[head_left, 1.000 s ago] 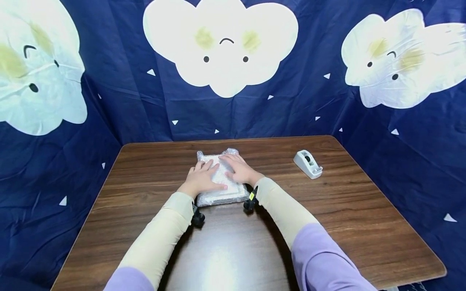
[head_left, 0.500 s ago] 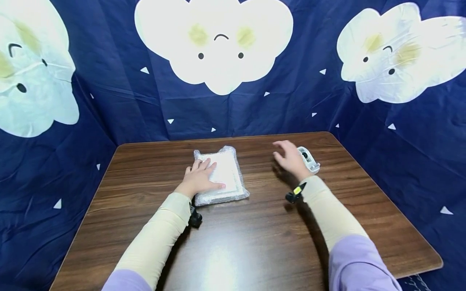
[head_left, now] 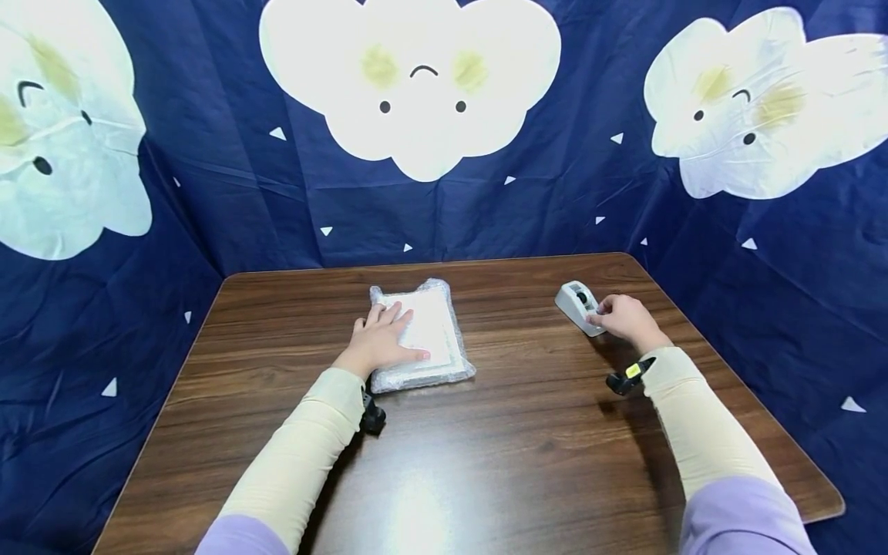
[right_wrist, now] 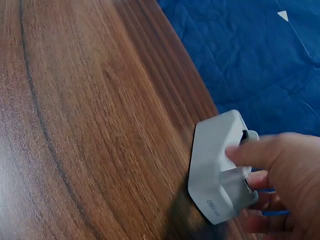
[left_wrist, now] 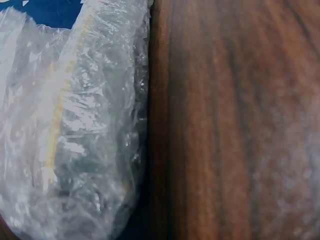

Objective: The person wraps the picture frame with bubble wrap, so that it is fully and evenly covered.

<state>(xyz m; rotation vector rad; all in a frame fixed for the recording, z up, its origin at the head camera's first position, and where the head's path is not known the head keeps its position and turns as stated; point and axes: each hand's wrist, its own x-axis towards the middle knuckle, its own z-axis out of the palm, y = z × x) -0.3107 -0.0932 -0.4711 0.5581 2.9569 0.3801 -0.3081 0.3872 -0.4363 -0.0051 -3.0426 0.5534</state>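
Observation:
A flat white rectangular item in bubble wrap (head_left: 426, 327) lies on the table, left of centre. My left hand (head_left: 380, 343) rests with spread fingers on its left side. The left wrist view shows the side of the bubble wrap (left_wrist: 107, 120) up close; the hand is out of that view. At the right stands a light grey tape dispenser (head_left: 574, 307). My right hand (head_left: 627, 320) is at its front end, thumb and fingers bent around the cutter. In the right wrist view the thumb is blurred over the dispenser (right_wrist: 212, 160); whether the fingertips pinch tape is hidden.
The brown wooden table (head_left: 486, 462) has its back edge close to a dark blue cloth (head_left: 375, 208) with white clouds. In the right wrist view the dispenser stands close to the table's edge. A wrist camera (head_left: 622, 381) hangs under the right wrist.
My right hand has left the bubble-wrapped item and moved right, over to the front end of the tape dispenser. My left hand has stayed on the wrapped item.

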